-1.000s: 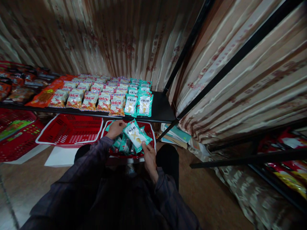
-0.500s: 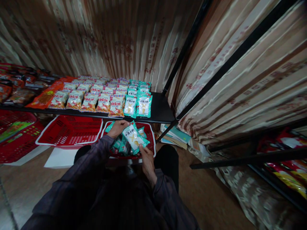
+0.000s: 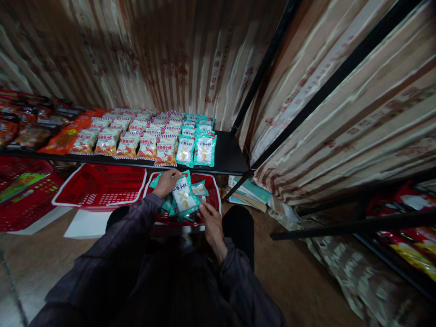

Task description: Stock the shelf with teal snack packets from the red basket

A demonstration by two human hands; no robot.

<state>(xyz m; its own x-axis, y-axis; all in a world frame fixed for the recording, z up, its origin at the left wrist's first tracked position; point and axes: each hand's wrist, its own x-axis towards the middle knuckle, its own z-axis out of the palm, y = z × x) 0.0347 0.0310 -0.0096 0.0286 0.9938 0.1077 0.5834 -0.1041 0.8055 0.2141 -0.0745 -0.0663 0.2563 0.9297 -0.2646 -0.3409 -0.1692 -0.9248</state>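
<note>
- Left hand (image 3: 166, 182) pinches the upper left edge of the teal packet (image 3: 183, 195), which tilts to its right over the red basket (image 3: 214, 188).
- Right hand (image 3: 214, 222) is at the packet's lower right corner; whether it grips cannot be told.
- Just beyond runs the black shelf (image 3: 231, 152), its surface showing right of the displayed packets (image 3: 205, 150).

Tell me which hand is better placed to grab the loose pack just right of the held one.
Right, probably: the right hand is just below the loose pack, while the left hand is across the held pack, pinching its top corner. Whether the right hand grips its lower corner is unclear.
</note>
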